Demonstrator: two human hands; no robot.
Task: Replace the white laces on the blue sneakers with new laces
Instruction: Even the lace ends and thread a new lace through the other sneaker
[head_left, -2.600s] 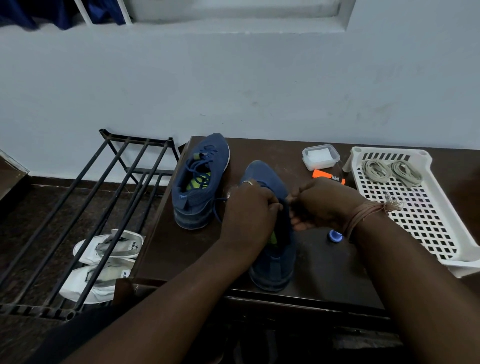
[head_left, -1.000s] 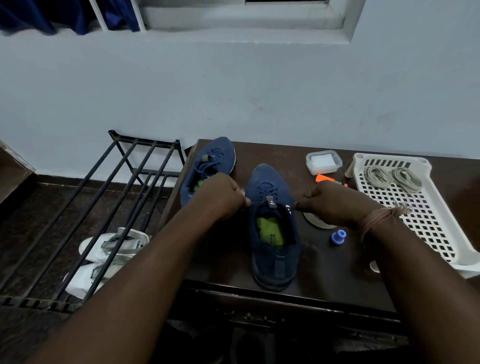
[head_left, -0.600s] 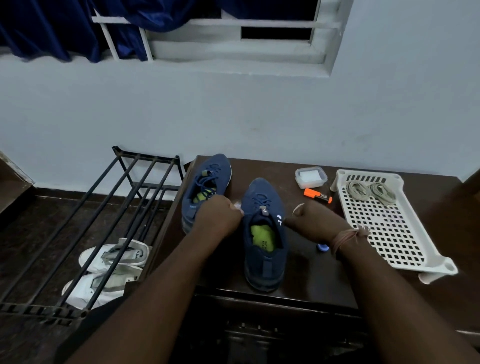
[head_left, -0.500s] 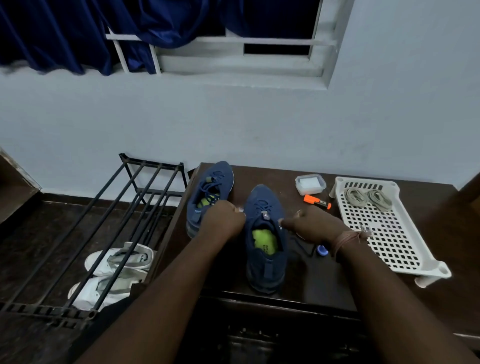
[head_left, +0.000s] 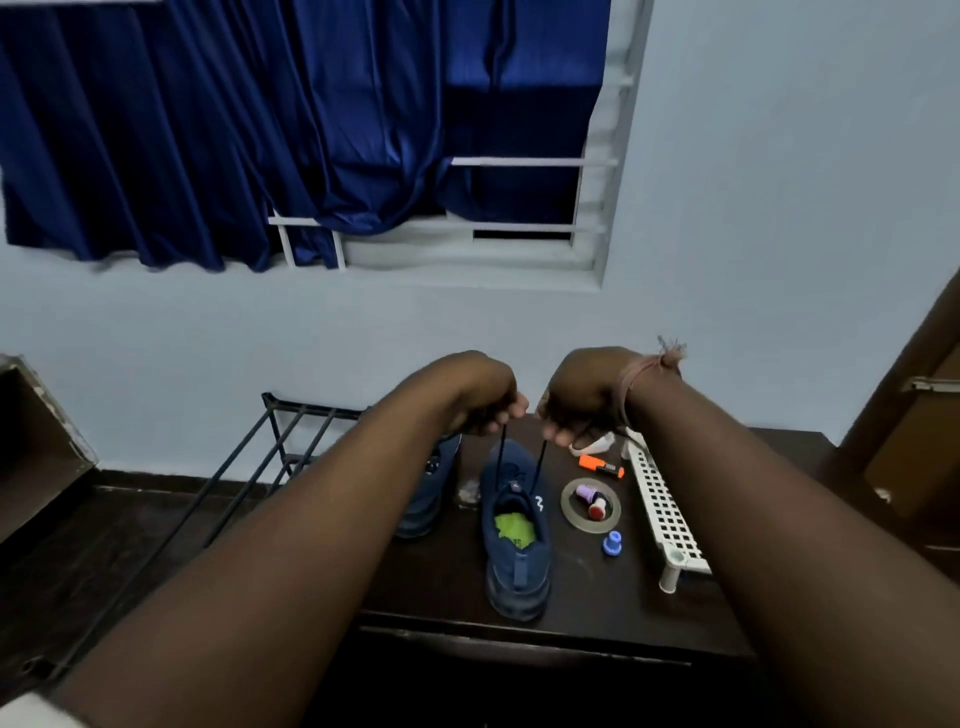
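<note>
Pulling up on two dark lace ends above dark table (head_left: 597, 603), likely to even them and take slack out of the eyelets. Near blue sneaker (head_left: 514, 540) flat on table, heel toward camera, green insole showing; second sneaker (head_left: 428, 493) just left, mostly hidden behind forearm. White perforated tray (head_left: 662, 509) at right, contents hidden, probably kept close for lace storage. Left hand (head_left: 480, 395) clenched on left lace end (head_left: 500, 467); right hand (head_left: 582, 397) pinching right lace end (head_left: 539, 470), both held high and close together so strands run taut, equal. Tape roll (head_left: 590, 505), orange marker (head_left: 600, 466), small blue cap (head_left: 613, 544) parked beside shoe, clear of work.
</note>
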